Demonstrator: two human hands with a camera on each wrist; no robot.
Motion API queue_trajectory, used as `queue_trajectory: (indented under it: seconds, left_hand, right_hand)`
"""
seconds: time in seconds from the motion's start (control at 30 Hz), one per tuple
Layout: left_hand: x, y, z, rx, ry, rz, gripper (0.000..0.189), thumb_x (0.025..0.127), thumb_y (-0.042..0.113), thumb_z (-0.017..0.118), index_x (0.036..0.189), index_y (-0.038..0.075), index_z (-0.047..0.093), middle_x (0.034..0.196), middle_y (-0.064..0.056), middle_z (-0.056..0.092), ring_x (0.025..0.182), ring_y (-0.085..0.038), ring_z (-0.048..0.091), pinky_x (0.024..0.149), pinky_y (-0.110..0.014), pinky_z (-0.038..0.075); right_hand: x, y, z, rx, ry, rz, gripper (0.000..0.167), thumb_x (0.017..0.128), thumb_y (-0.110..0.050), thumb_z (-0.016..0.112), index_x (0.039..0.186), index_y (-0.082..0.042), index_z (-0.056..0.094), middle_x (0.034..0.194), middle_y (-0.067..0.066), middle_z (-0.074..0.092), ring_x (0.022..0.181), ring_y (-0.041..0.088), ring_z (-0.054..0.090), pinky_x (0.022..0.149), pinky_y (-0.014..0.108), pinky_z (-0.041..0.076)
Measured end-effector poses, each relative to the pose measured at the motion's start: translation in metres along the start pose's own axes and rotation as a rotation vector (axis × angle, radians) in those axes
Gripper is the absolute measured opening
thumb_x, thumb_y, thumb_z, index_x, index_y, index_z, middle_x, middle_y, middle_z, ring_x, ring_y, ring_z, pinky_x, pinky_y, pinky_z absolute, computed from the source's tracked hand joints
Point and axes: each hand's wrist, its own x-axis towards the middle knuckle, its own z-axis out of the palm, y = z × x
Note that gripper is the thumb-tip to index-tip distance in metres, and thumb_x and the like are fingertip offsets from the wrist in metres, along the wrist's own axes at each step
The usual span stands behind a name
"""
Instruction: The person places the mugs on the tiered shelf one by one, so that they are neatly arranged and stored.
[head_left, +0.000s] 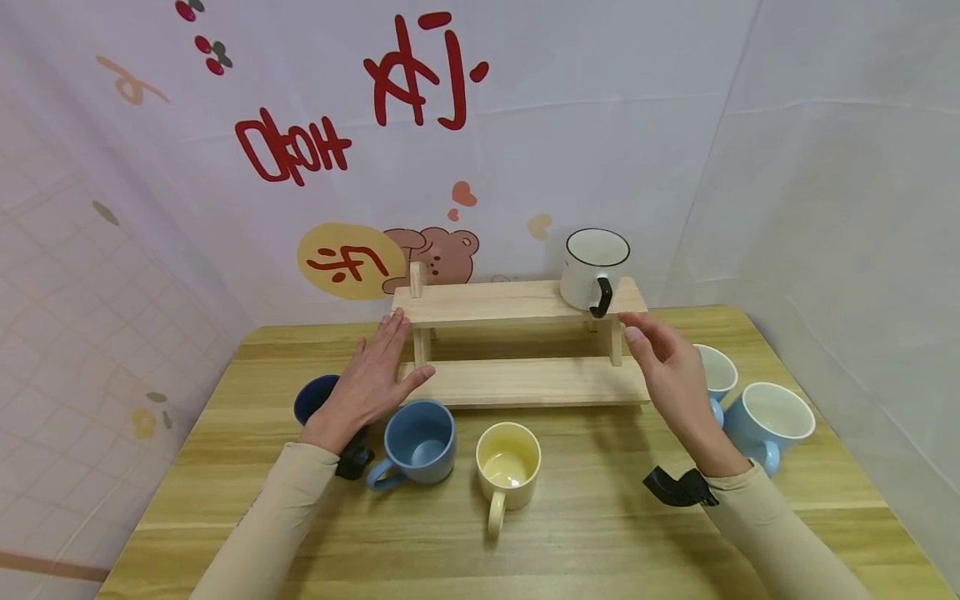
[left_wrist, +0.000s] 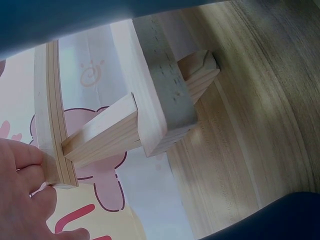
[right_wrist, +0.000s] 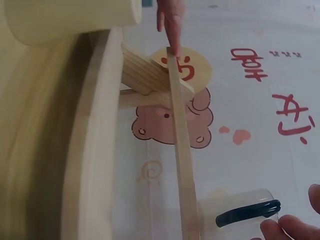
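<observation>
A two-tier wooden shelf (head_left: 487, 302) stands at the back of the table. My left hand (head_left: 367, 375) touches the left end of its upper board, fingers extended; the left wrist view has the fingertips against the board's end (left_wrist: 59, 170). On the right part of that board sits a white mug (head_left: 585, 279) with a black rim, its black handle (right_wrist: 247, 214) facing forward. My right hand (head_left: 675, 383) hovers at the shelf's right end, fingers loosely bent with nothing between them, fingertips close to the handle.
Before the shelf stand a blue mug (head_left: 422, 442) and a yellow mug (head_left: 508, 467). A dark blue mug (head_left: 315, 396) is partly behind my left hand. Two light blue mugs, one nearer (head_left: 772, 417) and one farther (head_left: 716, 371), stand beside my right wrist. A printed cloth (head_left: 645, 150) hangs behind.
</observation>
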Motion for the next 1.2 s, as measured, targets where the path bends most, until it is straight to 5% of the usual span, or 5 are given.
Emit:
queue_trajectory:
  seconds: [0.27, 0.73, 1.2]
  left_hand:
    - [0.0, 0.0, 0.0, 0.006, -0.002, -0.003, 0.097, 0.101, 0.066, 0.049, 0.166, 0.003, 0.014, 0.173, -0.013, 0.007, 0.159, -0.034, 0.006, 0.122, -0.065, 0.013]
    - [0.001, 0.0, -0.001, -0.003, -0.013, -0.013, 0.097, 0.101, 0.066, 0.049, 0.166, 0.004, 0.012, 0.174, -0.012, 0.005, 0.16, -0.032, 0.004, 0.123, -0.065, 0.011]
    - [0.002, -0.002, 0.0, -0.004, -0.015, -0.012, 0.098, 0.101, 0.068, 0.048, 0.166, 0.004, 0.012, 0.174, -0.012, 0.005, 0.16, -0.031, 0.003, 0.123, -0.065, 0.011]
  right_hand:
    - [-0.036, 0.002, -0.002, -0.045, -0.068, -0.08, 0.032, 0.108, -0.024, 0.058, 0.135, -0.01, 0.068, 0.134, 0.006, 0.069, 0.119, -0.006, 0.057, 0.093, 0.008, 0.044]
    - [-0.086, 0.001, 0.015, -0.002, -0.327, -0.099, 0.022, 0.107, -0.019, 0.059, 0.124, -0.019, 0.075, 0.119, -0.011, 0.074, 0.113, 0.01, 0.068, 0.089, 0.03, 0.057]
    - [-0.109, 0.0, 0.037, 0.147, -0.616, -0.075, 0.023, 0.108, -0.017, 0.057, 0.121, -0.02, 0.076, 0.118, -0.007, 0.075, 0.114, 0.011, 0.066, 0.095, 0.028, 0.053]
